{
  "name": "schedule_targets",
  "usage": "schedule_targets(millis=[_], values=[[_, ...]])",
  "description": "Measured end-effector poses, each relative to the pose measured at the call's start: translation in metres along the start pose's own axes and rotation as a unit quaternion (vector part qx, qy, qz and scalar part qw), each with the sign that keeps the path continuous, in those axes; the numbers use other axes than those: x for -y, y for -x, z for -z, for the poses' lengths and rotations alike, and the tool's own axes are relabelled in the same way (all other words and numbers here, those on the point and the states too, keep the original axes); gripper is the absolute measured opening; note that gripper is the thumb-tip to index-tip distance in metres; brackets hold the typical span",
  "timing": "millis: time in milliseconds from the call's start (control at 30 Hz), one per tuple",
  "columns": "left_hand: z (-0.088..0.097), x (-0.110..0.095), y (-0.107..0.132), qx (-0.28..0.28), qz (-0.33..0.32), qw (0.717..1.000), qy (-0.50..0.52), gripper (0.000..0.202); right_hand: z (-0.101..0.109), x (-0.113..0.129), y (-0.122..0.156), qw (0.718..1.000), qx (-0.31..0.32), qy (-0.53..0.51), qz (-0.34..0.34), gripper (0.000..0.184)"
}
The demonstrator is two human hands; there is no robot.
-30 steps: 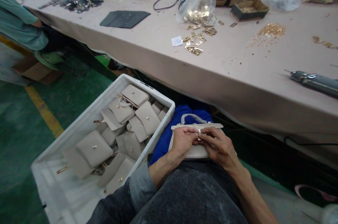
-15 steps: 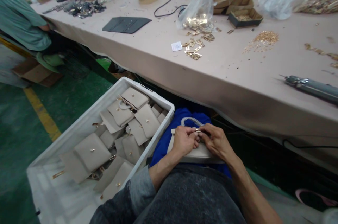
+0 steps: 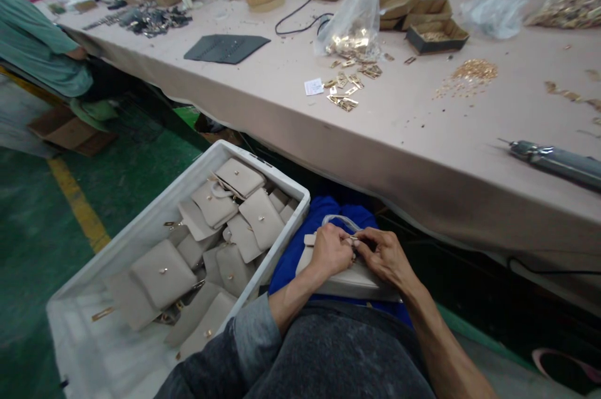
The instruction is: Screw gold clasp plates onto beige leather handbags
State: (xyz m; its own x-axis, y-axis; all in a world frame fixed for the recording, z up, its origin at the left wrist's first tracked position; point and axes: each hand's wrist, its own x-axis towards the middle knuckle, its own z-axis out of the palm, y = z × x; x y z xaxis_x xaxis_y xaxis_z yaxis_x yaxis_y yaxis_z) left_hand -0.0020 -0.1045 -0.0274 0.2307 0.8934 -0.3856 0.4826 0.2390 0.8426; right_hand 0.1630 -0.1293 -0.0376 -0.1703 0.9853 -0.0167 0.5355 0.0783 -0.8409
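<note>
A beige handbag [image 3: 345,281] with a wrapped handle [image 3: 342,222] lies on blue cloth [image 3: 287,261] at my lap. My left hand [image 3: 332,250] and my right hand [image 3: 381,253] meet over the bag's upper part. Between their fingertips is a small gold metal plate [image 3: 352,238], pinched from both sides. The fingers cover most of the plate, and I cannot tell whether it touches the bag. Left of the bag, a white plastic crate [image 3: 154,237] holds several beige handbags [image 3: 164,270] with gold turn-locks.
Ahead is a long covered table [image 3: 282,98] bearing loose gold plates [image 3: 345,101], a plastic bag of plates [image 3: 352,42], a small box [image 3: 436,36], a pile of tiny gold parts [image 3: 474,70] and an electric screwdriver [image 3: 558,161]. A person in green [image 3: 42,48] is at far left.
Both hands stay together on the bag, with the fingers shifting slightly around the gold plate. The bag's front shows a little more. The whole view has tilted slightly.
</note>
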Motion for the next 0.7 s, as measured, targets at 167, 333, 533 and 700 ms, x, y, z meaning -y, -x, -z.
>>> schedule_targets(millis=[167,333,533,700], values=[[-0.003,0.001,-0.001,0.02,0.028,0.998,0.043,0.023,0.001,-0.003,0.0,1.0,-0.003,0.002,0.013,0.018],[-0.005,0.0,0.001,0.039,0.024,0.996,0.071,0.026,0.004,-0.007,0.003,1.0,0.01,-0.003,0.023,0.021],[-0.007,0.002,0.003,0.043,0.002,0.996,0.074,0.028,0.005,-0.009,0.006,0.999,0.012,-0.004,0.04,0.025],[-0.005,-0.004,0.004,0.013,-0.068,0.997,-0.029,0.032,0.001,-0.013,0.007,0.999,-0.005,0.019,0.043,0.025]])
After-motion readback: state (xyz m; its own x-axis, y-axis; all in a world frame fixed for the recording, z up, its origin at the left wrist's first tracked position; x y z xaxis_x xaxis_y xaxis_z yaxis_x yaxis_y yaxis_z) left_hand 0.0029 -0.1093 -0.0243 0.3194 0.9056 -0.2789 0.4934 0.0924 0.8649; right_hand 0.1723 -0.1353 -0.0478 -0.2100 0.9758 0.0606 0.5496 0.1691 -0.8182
